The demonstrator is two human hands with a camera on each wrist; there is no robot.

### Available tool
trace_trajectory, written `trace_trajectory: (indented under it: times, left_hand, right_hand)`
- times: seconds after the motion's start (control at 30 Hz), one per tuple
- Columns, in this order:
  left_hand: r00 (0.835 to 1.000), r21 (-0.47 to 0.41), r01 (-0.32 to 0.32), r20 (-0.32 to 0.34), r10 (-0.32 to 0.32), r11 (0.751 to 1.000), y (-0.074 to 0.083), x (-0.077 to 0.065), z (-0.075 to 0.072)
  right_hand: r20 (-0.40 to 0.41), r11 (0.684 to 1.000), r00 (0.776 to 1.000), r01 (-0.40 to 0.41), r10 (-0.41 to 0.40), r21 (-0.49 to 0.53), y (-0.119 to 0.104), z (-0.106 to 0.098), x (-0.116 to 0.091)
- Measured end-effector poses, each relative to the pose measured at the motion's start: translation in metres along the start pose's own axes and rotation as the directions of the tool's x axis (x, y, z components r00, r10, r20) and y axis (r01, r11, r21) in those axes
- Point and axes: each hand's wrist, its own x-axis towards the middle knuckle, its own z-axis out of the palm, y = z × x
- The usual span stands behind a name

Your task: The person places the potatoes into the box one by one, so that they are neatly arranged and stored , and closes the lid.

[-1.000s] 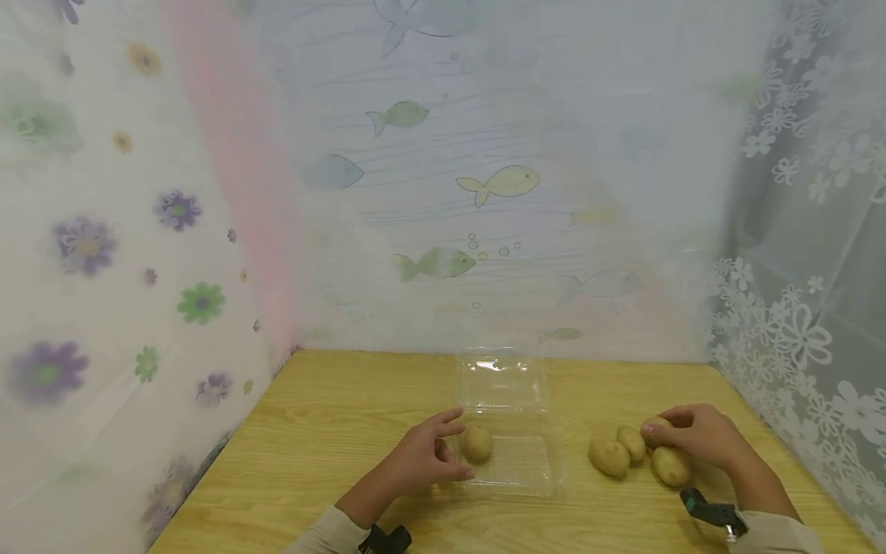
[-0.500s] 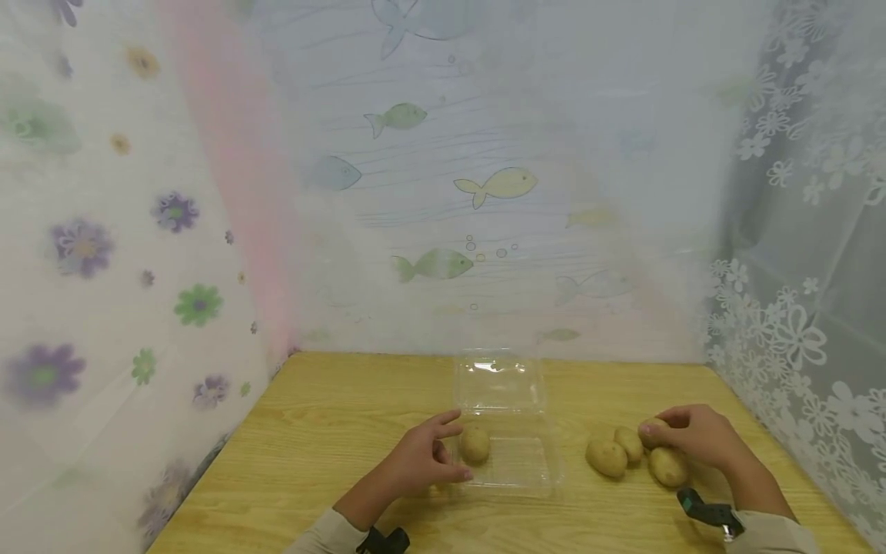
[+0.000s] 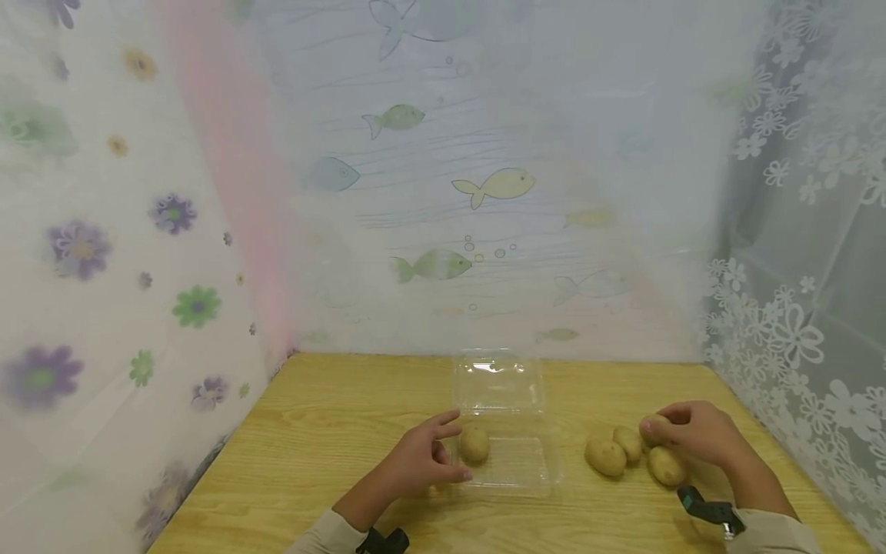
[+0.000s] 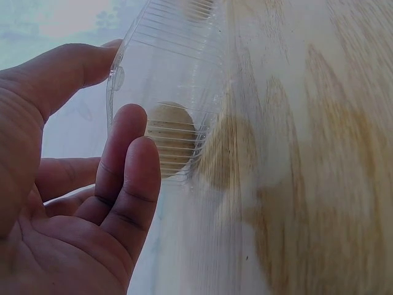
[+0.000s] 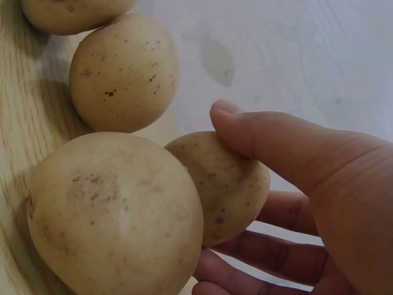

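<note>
In the head view, my right hand (image 3: pixel 699 432) holds a small potato (image 3: pixel 652 429) between thumb and fingers. The thumb lies on top of this potato (image 5: pixel 215 184) in the right wrist view, the fingers beneath and behind. Three other potatoes lie close by: a larger one (image 3: pixel 667 466) nearest the wrist, a smaller one (image 3: pixel 627 444) and another (image 3: pixel 605 457) to the left. My left hand (image 3: pixel 422 459) spans the left side of a clear plastic clamshell box (image 3: pixel 522 465). Its thumb and fingers are spread at the rim and wall (image 4: pixel 178 37). One potato (image 3: pixel 474 445) sits inside the box.
The box's lid (image 3: pixel 498 381) is folded back, away from me. Everything rests on a wooden table (image 3: pixel 332 415). Curtains with fish (image 3: pixel 494 185) and flowers (image 3: pixel 197 306) hang around its back and sides. Black camera mounts (image 3: pixel 709 512) sit at both wrists.
Hands and potatoes hold nearly the same places. The right hand's knuckles are slightly higher than before, still on the same potato. The whole head view has shifted a little.
</note>
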Motion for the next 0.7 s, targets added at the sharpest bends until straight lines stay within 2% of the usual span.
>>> trace_trajectory:
  times: [0.7]
  left_hand:
    - [1.000, -0.002, -0.011, -0.008, 0.011, 1.000, 0.001, 0.000, 0.001]
  right_hand:
    - [-0.088, 0.999, 0.995, 0.049, -0.048, 0.010, -0.022, -0.008, -0.007]
